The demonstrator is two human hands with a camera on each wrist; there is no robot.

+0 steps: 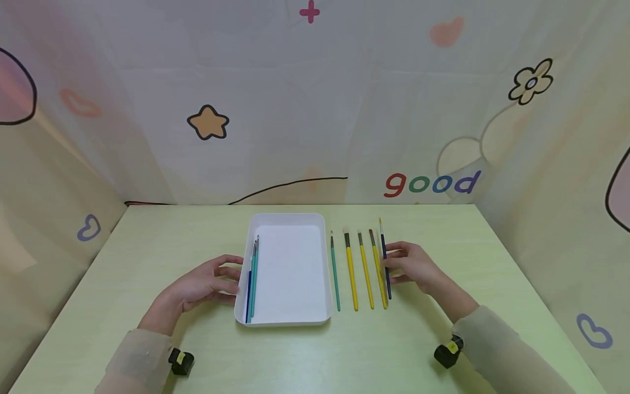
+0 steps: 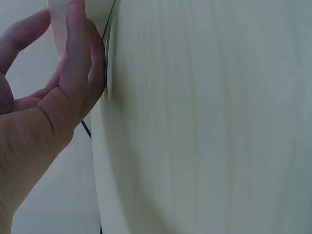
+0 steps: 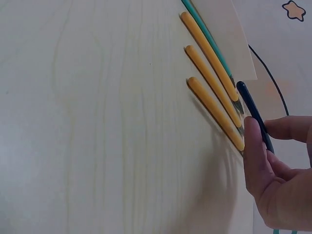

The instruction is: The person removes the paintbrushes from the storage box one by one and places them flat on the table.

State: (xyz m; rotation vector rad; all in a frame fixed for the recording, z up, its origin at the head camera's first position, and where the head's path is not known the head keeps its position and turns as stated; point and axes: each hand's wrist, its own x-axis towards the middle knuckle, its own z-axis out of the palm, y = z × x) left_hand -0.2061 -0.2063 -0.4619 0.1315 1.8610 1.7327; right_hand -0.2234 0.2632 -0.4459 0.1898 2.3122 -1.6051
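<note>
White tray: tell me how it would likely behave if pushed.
The white tray would probably slide rather than tip, being wide, low and flat on the table. Its thin, smooth walls suggest something light and fairly stiff. The brushes inside might shift or roll, since their slim handles lie loose along one side.

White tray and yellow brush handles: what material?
White tray: probably plastic, smooth satin; rounded corners and even-colored walls suggest molding. Yellow brush handles: likely painted wood, slight gloss, from uniform color and soft sheen; plastic possible.
</note>
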